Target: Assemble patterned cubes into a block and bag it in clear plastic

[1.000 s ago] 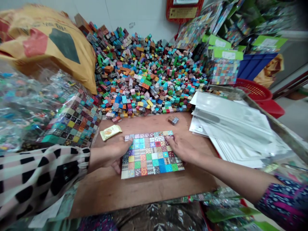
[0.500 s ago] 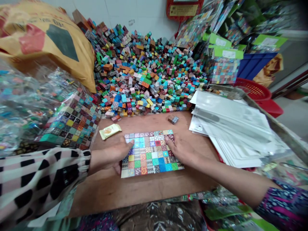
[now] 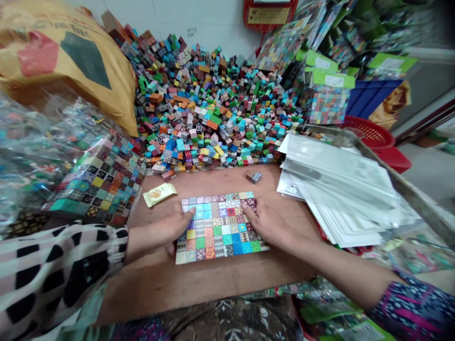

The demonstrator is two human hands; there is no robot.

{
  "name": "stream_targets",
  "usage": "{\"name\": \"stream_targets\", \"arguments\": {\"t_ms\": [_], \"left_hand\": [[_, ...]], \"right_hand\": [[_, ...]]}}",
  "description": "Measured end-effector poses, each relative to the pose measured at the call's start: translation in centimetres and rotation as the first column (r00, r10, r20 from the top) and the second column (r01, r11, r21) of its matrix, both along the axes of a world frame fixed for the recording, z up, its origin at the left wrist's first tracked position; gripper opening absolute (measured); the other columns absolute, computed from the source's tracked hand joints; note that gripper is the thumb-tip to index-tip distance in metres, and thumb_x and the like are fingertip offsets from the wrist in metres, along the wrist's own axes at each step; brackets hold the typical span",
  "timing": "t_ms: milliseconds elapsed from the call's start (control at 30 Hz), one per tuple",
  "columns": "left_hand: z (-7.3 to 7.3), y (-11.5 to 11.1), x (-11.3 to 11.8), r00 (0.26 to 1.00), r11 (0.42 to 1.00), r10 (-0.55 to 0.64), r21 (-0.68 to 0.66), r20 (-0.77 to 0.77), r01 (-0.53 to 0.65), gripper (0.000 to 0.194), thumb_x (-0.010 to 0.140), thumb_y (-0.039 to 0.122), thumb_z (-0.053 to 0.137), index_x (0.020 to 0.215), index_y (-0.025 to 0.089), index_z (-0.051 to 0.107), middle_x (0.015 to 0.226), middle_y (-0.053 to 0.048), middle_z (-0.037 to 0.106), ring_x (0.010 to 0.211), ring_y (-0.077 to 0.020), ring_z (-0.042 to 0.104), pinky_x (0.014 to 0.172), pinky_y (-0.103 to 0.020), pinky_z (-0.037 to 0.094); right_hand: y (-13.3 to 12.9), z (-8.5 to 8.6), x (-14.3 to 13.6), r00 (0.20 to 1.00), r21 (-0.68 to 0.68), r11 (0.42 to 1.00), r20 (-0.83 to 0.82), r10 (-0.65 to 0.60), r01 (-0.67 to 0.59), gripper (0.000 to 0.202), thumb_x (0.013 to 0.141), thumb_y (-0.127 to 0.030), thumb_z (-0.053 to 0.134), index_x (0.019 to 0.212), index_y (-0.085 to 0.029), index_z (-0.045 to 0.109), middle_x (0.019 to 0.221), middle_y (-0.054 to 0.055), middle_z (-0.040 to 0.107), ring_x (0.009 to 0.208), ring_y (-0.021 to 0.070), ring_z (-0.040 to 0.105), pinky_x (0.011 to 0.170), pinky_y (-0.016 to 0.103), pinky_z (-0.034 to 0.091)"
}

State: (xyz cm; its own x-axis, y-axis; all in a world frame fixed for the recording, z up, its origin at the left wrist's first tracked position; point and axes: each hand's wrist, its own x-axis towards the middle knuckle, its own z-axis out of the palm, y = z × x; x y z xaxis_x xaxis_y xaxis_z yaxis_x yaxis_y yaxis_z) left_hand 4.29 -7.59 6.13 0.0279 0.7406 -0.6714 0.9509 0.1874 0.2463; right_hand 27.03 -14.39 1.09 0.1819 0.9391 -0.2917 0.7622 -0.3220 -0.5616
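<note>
A flat block of small patterned cubes, laid in rows of many colours, is held between my two hands above the wooden board. My left hand grips its left edge, thumb on top and fingers curled below. On the opposite edge, my right hand holds it with the thumb over the top right cubes; its other fingers are mostly hidden. Beyond the block lie a yellow wrapped packet near my left hand and a small clump of brown-grey cubes.
A large heap of loose cubes rises against the wall. To the right lies a stack of white sheets and clear sleeves. Bagged cubes and a yellow sack crowd the left; a blue bin and red basket stand back right.
The view has shifted slightly, so everything sits a little further left. Both hands keep the same hold on the block of cubes.
</note>
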Motion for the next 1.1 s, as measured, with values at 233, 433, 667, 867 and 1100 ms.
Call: {"name": "stream_targets", "arguments": {"t_ms": [233, 433, 667, 867, 1100], "left_hand": [[0.3, -0.1, -0.1, 0.992, 0.994, 0.105, -0.041, 0.074, -0.102, 0.065, 0.101, 0.049, 0.026, 0.154, 0.013, 0.018, 0.112, -0.023, 0.072, 0.071, -0.0279, 0.076, 0.043, -0.029, 0.054], [-0.1, 0.0, -0.5, 0.986, 0.991, 0.131, -0.036, 0.105, -0.127, 0.067, 0.099, 0.053, 0.030, 0.157, 0.020, 0.019, 0.115, -0.020, 0.072, 0.069, -0.0293, 0.075, 0.044, -0.033, 0.056], [0.2, 0.1, -0.1, 0.991, 0.993, 0.100, -0.075, 0.093, -0.093, 0.070, 0.103, 0.047, 0.025, 0.156, 0.008, 0.004, 0.113, -0.024, 0.071, 0.081, -0.0313, 0.077, 0.041, -0.030, 0.053], [0.0, 0.3, -0.2, 0.995, 0.997, 0.068, -0.046, 0.079, -0.065, 0.062, 0.103, 0.044, 0.028, 0.150, 0.005, 0.021, 0.108, -0.023, 0.072, 0.082, -0.0311, 0.076, 0.036, -0.027, 0.047], [-0.1, 0.0, -0.4, 0.991, 0.998, 0.065, 0.003, 0.116, -0.066, 0.056, 0.102, 0.048, 0.029, 0.147, 0.016, 0.032, 0.124, -0.019, 0.068, 0.086, -0.0263, 0.075, 0.047, -0.025, 0.054]], "right_hand": [[-0.1, 0.8, -0.4, 0.998, -0.029, 0.999, 0.046, 0.046, -0.045, 0.059, 0.102, -0.050, 0.025, 0.131, -0.005, 0.050, 0.124, 0.027, 0.067, 0.119, 0.0351, 0.063, 0.099, 0.044, 0.044], [0.1, 0.9, -0.2, 0.998, -0.034, 0.997, 0.024, 0.064, -0.063, 0.060, 0.101, -0.051, 0.026, 0.130, -0.006, 0.052, 0.126, 0.027, 0.066, 0.120, 0.0355, 0.063, 0.101, 0.046, 0.044], [0.2, 0.0, 0.2, 0.998, -0.011, 0.998, -0.029, 0.054, -0.055, 0.066, 0.099, -0.057, 0.025, 0.132, -0.007, 0.051, 0.128, 0.028, 0.064, 0.122, 0.0386, 0.061, 0.101, 0.050, 0.043], [0.3, 0.6, -0.1, 0.999, -0.063, 0.997, -0.032, 0.033, -0.035, 0.059, 0.099, -0.053, 0.027, 0.128, -0.006, 0.051, 0.126, 0.028, 0.065, 0.122, 0.0398, 0.061, 0.098, 0.049, 0.044], [0.2, 0.3, 0.0, 0.999, -0.035, 0.999, -0.016, 0.031, -0.032, 0.059, 0.100, -0.055, 0.026, 0.126, -0.008, 0.052, 0.122, 0.027, 0.067, 0.116, 0.0401, 0.063, 0.094, 0.048, 0.046]]}}
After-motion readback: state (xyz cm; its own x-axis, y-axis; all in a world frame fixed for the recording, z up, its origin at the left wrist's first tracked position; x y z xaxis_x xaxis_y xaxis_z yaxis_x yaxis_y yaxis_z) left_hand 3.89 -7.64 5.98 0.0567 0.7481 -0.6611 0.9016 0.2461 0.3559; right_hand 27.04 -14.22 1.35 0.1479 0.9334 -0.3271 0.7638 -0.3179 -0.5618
